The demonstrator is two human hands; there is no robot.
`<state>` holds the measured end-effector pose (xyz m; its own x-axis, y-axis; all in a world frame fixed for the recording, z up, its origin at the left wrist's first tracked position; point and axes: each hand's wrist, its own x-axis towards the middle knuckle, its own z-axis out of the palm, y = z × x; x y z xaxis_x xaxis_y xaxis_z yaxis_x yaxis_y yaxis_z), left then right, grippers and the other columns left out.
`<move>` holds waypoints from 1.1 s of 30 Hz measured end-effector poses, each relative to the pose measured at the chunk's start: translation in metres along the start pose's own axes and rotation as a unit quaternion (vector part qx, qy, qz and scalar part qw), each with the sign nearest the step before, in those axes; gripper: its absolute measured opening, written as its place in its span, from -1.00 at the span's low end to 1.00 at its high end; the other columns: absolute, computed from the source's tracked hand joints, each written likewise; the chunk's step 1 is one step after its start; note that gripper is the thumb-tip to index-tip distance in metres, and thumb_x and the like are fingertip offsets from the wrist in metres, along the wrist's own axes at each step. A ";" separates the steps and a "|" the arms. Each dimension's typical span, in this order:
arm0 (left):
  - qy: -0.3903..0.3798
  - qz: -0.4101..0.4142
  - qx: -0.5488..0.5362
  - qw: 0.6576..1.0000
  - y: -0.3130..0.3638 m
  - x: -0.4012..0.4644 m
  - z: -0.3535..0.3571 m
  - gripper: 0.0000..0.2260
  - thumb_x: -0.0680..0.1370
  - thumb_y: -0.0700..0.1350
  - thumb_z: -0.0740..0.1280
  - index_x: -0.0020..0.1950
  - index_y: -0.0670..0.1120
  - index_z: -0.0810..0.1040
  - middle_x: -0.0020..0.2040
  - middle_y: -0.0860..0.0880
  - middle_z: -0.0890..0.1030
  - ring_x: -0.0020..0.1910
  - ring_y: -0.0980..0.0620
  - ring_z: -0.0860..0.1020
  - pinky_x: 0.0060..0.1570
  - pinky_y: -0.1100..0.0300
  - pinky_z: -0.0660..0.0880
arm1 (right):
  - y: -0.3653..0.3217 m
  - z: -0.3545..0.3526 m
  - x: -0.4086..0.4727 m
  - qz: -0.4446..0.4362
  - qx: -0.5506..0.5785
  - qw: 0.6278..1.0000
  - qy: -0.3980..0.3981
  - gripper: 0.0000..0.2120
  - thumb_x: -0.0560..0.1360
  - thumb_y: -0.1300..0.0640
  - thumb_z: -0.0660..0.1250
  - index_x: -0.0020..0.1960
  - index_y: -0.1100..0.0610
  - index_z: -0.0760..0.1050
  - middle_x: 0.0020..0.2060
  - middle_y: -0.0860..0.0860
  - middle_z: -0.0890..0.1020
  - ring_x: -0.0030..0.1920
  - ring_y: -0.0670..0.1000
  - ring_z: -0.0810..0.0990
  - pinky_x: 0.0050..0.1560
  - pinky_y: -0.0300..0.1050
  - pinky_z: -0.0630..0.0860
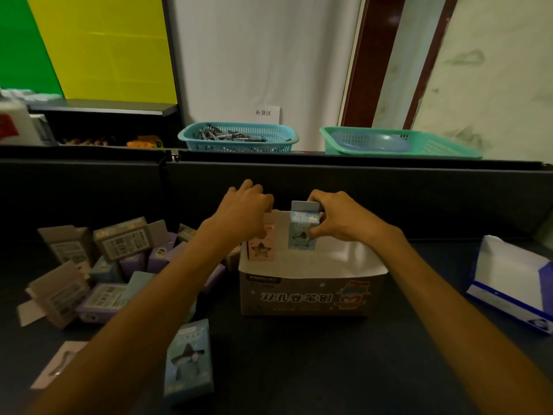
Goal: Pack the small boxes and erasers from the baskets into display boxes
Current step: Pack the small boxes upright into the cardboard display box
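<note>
The right hand (338, 217) has its thumb on the near face and its fingers curled over the far side of a small blue box (302, 227), pinching it upright just above the far part of the display box (311, 283). The left hand (244, 211) curls down over a pink box (261, 244) that stands in the far left corner of the same display box; its fingertips are hidden behind the knuckles, so whether they pinch the carton or only steady it I cannot tell.

The blue box looks like thin printed card with a hang tab on top, so I judge it light and easily dented. The better hold is across the two broad faces low on the body, not by the tab, which would bend. It should slide in beside the pink one with little force, touching it, both upright.

The display box sits open at mid-table, its near wall printed with characters. To its left lies a loose heap of small boxes (98, 271), purple and blue, tumbled at all angles; one more blue box (188, 360) lies nearer. Right of the display box is a white and blue carton (514, 283). On the far ledge stand a blue basket (239, 137) of pens and a green basket (398, 142)
</note>
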<state>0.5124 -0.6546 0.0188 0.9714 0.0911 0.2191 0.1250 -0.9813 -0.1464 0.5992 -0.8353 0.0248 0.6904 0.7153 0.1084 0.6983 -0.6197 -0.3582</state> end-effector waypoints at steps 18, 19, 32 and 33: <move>0.009 -0.049 -0.122 0.991 -0.052 -0.038 -0.004 -0.46 0.50 0.10 0.32 0.43 0.07 0.25 0.34 0.00 0.40 0.31 -0.02 0.34 0.20 0.01 0.39 | -0.014 0.040 0.014 0.019 -0.027 0.999 0.002 -0.57 0.38 0.18 0.50 0.16 0.10 0.38 0.14 0.11 0.56 0.07 0.07 0.58 -0.02 -0.05 0.59; 0.006 -0.052 -0.118 0.992 -0.052 -0.038 -0.002 -0.45 0.50 0.11 0.32 0.44 0.07 0.24 0.34 -0.01 0.40 0.31 -0.02 0.34 0.19 0.01 0.39 | -0.014 0.039 0.014 0.019 -0.031 0.999 0.011 -0.57 0.38 0.18 0.50 0.16 0.10 0.39 0.14 0.11 0.56 0.07 0.07 0.58 0.00 -0.02 0.59; 0.007 -0.090 -0.050 0.995 -0.040 -0.054 0.000 -0.39 0.49 0.17 0.28 0.47 0.02 0.19 0.38 -0.06 0.35 0.36 -0.09 0.29 0.27 -0.05 0.30 | -0.029 0.017 -0.002 -0.019 -0.103 0.991 0.082 -0.54 0.47 -0.09 0.37 0.31 -0.01 0.36 0.22 -0.02 0.48 0.19 0.01 0.48 0.10 -0.02 0.47; 0.010 -0.093 -0.049 0.994 -0.038 -0.057 -0.001 -0.40 0.50 0.18 0.28 0.47 0.02 0.19 0.39 -0.06 0.35 0.36 -0.09 0.28 0.27 -0.05 0.30 | -0.032 0.013 -0.006 -0.023 -0.099 0.991 0.085 -0.54 0.48 -0.10 0.36 0.32 -0.02 0.36 0.24 -0.03 0.47 0.23 0.01 0.45 0.15 -0.02 0.45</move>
<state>0.4523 -0.6222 0.0131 0.9293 0.2692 0.2527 0.2800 -0.9600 -0.0068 0.5706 -0.8154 0.0236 0.6672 0.6896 0.2817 0.7414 -0.6514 -0.1613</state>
